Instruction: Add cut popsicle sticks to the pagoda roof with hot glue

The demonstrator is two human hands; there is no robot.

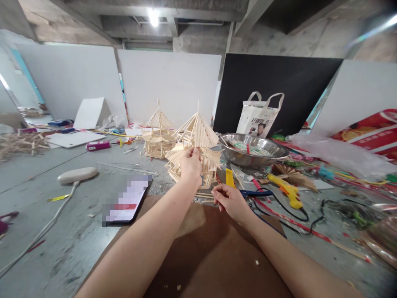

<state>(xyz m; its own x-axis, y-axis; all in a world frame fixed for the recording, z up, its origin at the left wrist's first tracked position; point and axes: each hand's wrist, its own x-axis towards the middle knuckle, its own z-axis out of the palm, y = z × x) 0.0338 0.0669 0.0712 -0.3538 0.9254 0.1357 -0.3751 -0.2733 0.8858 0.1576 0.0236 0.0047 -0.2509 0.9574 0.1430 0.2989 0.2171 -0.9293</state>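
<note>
A pavilion model built of thin wooden sticks [201, 129] stands in front of me, with a pointed roof over a wider tier. My left hand [190, 165] reaches up to the roof's lower edge, its fingers pinched there; the hand hides part of the lower tier. Lower and to the right, my right hand [230, 200] is closed with the thumb against the curled fingers. Whatever it may hold is too small to make out. Loose sticks [204, 195] lie just left of it. A second stick pavilion [159, 138] stands behind on the left.
A phone [127, 200] lies left on the table by a brown board [198, 248]. Right are a yellow glue gun [287, 190] with a black cord, a yellow-handled cutter [230, 178] and a metal bowl [276, 154]. A paper bag [256, 118] stands behind. A white cabled device [77, 175] lies left.
</note>
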